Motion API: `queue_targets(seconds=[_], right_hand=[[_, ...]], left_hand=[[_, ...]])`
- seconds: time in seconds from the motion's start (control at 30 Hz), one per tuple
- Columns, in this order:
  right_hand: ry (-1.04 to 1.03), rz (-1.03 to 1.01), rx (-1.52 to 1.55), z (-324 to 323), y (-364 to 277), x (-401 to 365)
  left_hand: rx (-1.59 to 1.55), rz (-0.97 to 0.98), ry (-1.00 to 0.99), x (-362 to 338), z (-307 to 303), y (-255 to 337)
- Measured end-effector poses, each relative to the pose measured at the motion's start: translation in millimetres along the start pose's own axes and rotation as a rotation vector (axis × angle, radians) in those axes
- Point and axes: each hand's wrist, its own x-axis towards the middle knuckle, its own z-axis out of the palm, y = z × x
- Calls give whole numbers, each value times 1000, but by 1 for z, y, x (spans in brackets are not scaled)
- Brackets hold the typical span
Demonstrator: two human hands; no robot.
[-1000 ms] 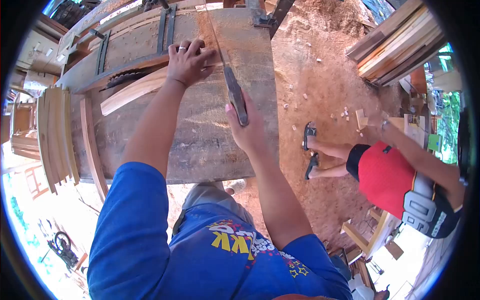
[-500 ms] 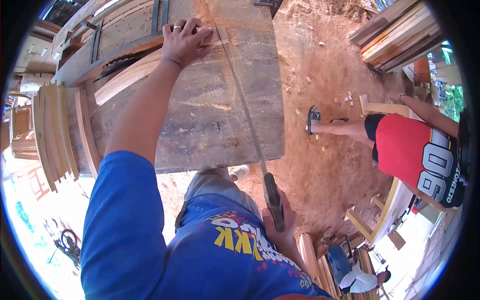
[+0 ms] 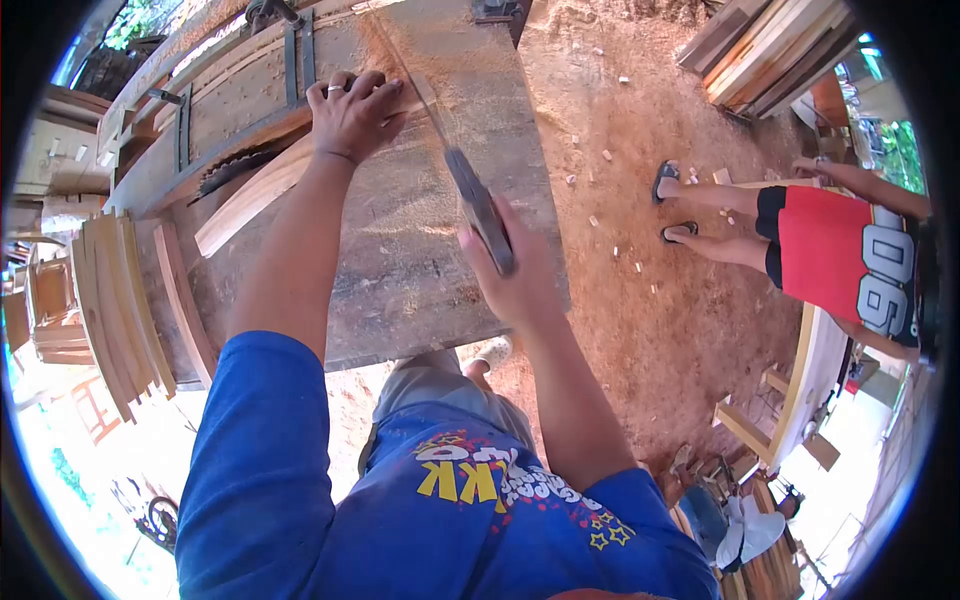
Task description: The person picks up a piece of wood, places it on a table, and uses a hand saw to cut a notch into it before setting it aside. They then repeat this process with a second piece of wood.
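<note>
My left hand (image 3: pixel 357 115), a ring on one finger, presses down with bent fingers on a curved wooden piece (image 3: pixel 262 195) lying on the worktable (image 3: pixel 400 290). My right hand (image 3: pixel 517 262) is wrapped round the dark handle of a handsaw (image 3: pixel 480 208). The saw's thin blade (image 3: pixel 425 108) runs past the fingers of my left hand, over the far end of the wooden piece. Sawdust (image 3: pixel 445 60) lies around the blade.
A toothed circular blade (image 3: pixel 228 175) sticks up through the table beside the wooden piece. Curved wooden strips (image 3: pixel 110 310) are stacked at the left. A person in a red jersey (image 3: pixel 825 245) stands at right; another person (image 3: pixel 745 530) is at lower right. Boards (image 3: pixel 775 55) lie upper right.
My right hand has pushed the saw forward, away from my body, so its handle is now over the table. My left hand stays on the wooden piece. The person in red has shifted their legs.
</note>
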Motion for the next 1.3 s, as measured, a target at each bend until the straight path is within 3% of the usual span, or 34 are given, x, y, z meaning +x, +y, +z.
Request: queue_targets(seconds=[0.07, 0.13, 0.2, 0.27, 0.4, 0.43, 0.47, 0.53, 0.67, 0.73, 0.8, 0.83, 0.9, 0.97, 1.03, 1.13, 1.17, 1.2, 1.3], right_hand=[[78, -83, -11, -7, 33, -63], [-68, 239, 119, -44, 23, -134], [-34, 285, 1, -66, 17, -192], [-21, 329, -3, -80, -3, -214], [-6, 225, 18, -44, 28, -147], [-9, 203, 52, -26, 28, -92], [30, -3, 57, -13, 25, -45], [-16, 51, 108, 8, 3, 17], [16, 32, 90, 12, -10, 20], [76, -142, -45, 0, 10, -22], [30, 8, 76, -23, 19, -95], [-46, 247, 169, -42, 8, -134], [-71, 313, -55, -66, 15, -201], [-82, 290, -62, -81, 2, -219], [-61, 233, -5, -72, 0, -202], [2, 91, 36, -26, 42, -111], [66, -117, 54, -10, 54, -68], [-45, 122, 103, -11, 20, -27], [-44, 109, 110, -2, -4, 15]], left_hand=[[19, -7, -42, -3, 1, 4], [-1, 2, -9, -3, 1, 3], [-34, 13, 94, -5, 2, 3], [-56, 15, 37, -6, 2, 1], [-57, 29, 48, -2, -2, 0], [-55, 23, 44, -3, 1, 1], [-54, 14, 42, -5, 3, 3], [-44, 18, 44, -3, 2, 1], [-43, 49, 83, -6, 6, 1], [-21, 42, 66, -4, 2, 0], [-19, 19, 45, -4, 0, 1], [-20, 10, 32, -4, 0, 2], [-37, 12, 55, -5, 1, 2], [-41, 22, 61, -6, 3, 2], [-35, 39, 68, -4, 2, -1], [-61, 58, 99, -3, 4, -2], [-66, 52, 95, -5, 4, 3], [-62, 50, 97, -4, 2, 3], [-50, 72, 106, -2, 4, 0]])
